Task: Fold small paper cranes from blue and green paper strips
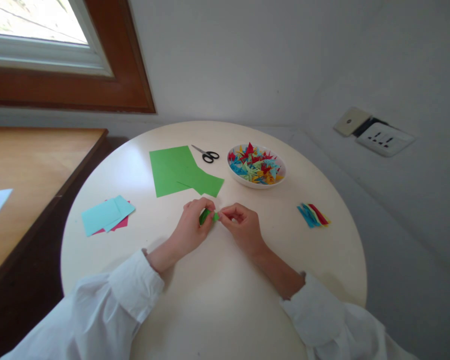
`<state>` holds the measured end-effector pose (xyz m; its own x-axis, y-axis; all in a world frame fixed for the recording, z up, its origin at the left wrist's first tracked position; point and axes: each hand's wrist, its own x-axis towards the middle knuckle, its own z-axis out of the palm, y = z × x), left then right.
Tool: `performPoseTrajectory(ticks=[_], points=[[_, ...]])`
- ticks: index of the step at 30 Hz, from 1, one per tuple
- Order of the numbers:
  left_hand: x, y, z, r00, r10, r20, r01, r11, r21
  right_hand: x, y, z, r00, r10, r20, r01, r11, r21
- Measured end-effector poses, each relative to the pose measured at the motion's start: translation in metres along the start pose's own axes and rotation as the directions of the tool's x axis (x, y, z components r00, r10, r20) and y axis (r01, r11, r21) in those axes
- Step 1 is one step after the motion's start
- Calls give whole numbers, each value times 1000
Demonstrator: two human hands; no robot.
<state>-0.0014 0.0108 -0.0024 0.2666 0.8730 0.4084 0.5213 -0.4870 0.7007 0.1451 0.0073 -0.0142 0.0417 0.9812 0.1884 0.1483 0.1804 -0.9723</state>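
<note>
Near the middle of the round table, a small folded piece of green paper (205, 216) is pinched between my two hands. My left hand (193, 220) is closed on its left part, the fingers curled over it. At its right end, the thumb and fingertips of my right hand (243, 225) grip a tip of the same paper. How it is folded is mostly hidden by my fingers. Just beyond my left hand lie larger green paper sheets (172, 170), the smaller one overlapping the bigger.
Black-handled scissors (208, 156) lie behind the green sheets. A white bowl (253, 185) of colourful folded paper pieces stands at the back right. Light blue and pink papers (105, 215) lie at left, coloured paper strips (313, 215) at right. A wall socket (384, 138) is beyond the white table (217, 310).
</note>
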Motion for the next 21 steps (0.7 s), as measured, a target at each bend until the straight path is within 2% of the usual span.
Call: performPoseTrajectory(ticks=[6,14,21], points=[[0,-1,1,1000,-4,16,4,1000,-25,0,2,-1,1000,2,-1,-2,1000,5],[2,2,-1,998,-53,17,54,997,-54,1,2,0,999,37,-10,-35,988,152],[1,1,0,998,-65,0,64,995,-70,1,4,-1,1000,-14,5,13,994,105]])
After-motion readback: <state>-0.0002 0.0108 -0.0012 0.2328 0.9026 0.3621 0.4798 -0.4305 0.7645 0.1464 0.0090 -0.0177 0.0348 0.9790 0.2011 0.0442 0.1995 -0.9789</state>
